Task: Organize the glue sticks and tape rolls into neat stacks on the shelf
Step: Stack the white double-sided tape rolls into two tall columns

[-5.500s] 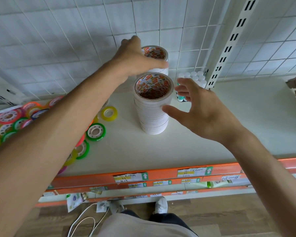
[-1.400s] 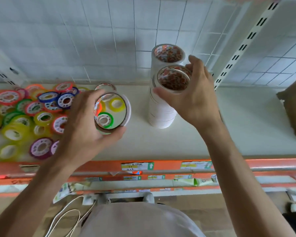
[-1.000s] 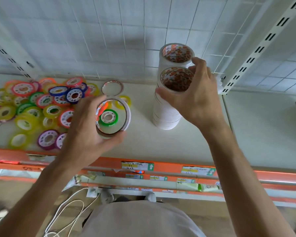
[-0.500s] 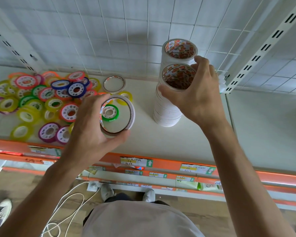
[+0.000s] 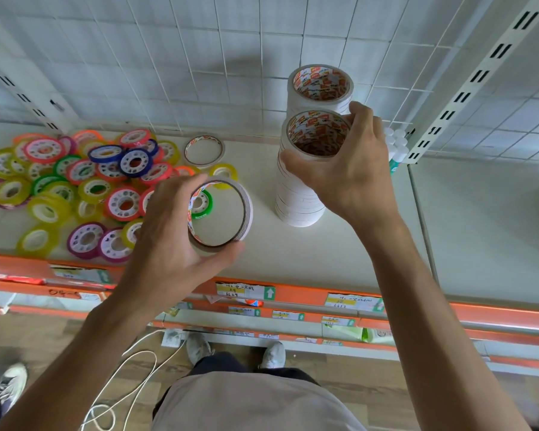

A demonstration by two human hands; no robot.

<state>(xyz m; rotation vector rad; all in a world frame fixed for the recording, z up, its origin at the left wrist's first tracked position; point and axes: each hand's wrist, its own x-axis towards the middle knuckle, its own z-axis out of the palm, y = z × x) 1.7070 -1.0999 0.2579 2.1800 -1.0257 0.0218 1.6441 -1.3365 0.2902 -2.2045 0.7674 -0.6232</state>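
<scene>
the near stack of white tape rolls point(image 5: 299, 194) stands upright on the pale, smooth shelf point(image 5: 293, 250), a tall cylinder of thin paper-wrapped rings with an orange-and-red printed cardboard core showing at its open top. a second stack point(image 5: 319, 88) of the same kind stands just behind it, against the white wire grid. the right hand point(image 5: 349, 169) curls round the top of the near stack, thumb on the near side and fingers on the far rim. the left hand point(image 5: 171, 244) grips a few thin white rolls point(image 5: 220, 213) held together on edge above the shelf, so their hollow ring faces the camera. one thin white roll point(image 5: 204, 150) lies flat nearer the grid. to the left sprawls a loose heap of small glossy coloured tape rolls point(image 5: 75, 185), yellow, red, green, purple and blue, with white perforated hubs. white-capped glue sticks point(image 5: 395, 147) stand clustered behind the right hand, by a slotted metal upright point(image 5: 467, 85).
</scene>
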